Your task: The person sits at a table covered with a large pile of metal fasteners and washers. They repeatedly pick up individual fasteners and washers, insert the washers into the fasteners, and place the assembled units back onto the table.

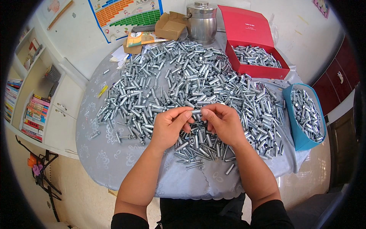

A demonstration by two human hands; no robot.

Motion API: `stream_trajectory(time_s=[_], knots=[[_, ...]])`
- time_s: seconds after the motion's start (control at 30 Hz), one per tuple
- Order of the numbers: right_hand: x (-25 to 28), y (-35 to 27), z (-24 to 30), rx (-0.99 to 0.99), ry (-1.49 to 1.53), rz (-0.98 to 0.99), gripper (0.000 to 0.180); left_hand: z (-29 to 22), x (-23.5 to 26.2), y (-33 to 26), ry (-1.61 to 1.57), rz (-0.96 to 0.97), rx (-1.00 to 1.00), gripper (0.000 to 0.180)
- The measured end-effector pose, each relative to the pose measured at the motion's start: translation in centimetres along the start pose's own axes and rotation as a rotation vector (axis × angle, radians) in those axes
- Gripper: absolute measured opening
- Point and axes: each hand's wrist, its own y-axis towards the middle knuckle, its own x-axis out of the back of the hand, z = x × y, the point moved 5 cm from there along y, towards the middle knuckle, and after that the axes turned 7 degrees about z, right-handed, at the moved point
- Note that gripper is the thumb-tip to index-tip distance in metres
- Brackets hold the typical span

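My left hand [171,126] and my right hand [224,121] meet over the heap in the middle of the table. Between their fingertips is a short silver expansion bolt [196,112], held roughly level. Thumb and forefinger of each hand pinch one end of it, and the remaining fingers are curled in. Below and all around lies a wide pile of loose expansion bolts [213,84], shiny metal sleeves and rods pointing every way. A few stray pieces lie near the table's front edge. My fingers hide part of the held piece.
A red box [263,71] with its lid up and a blue fabric bin [301,139], both full of metal pieces, stand at the right. Behind the pile are a steel canister [202,24], a cardboard box [170,26] and booklets. A yellow pen-like object [103,91] lies left on the grey tablecloth [91,122].
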Motion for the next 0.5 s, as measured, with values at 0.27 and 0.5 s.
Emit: stream_trajectory(time_s=[0.27, 0.5], knots=[[0.3, 0.0, 0.0, -0.084, -0.039, -0.018, 0.021, 0.0, 0.0, 0.0, -0.013, 0.001, 0.02, 0.022], [-0.1, -0.1, 0.4, 0.019, 0.025, -0.076, 0.021, 0.1, 0.0, 0.0, -0.021, -0.005, 0.019, 0.023]])
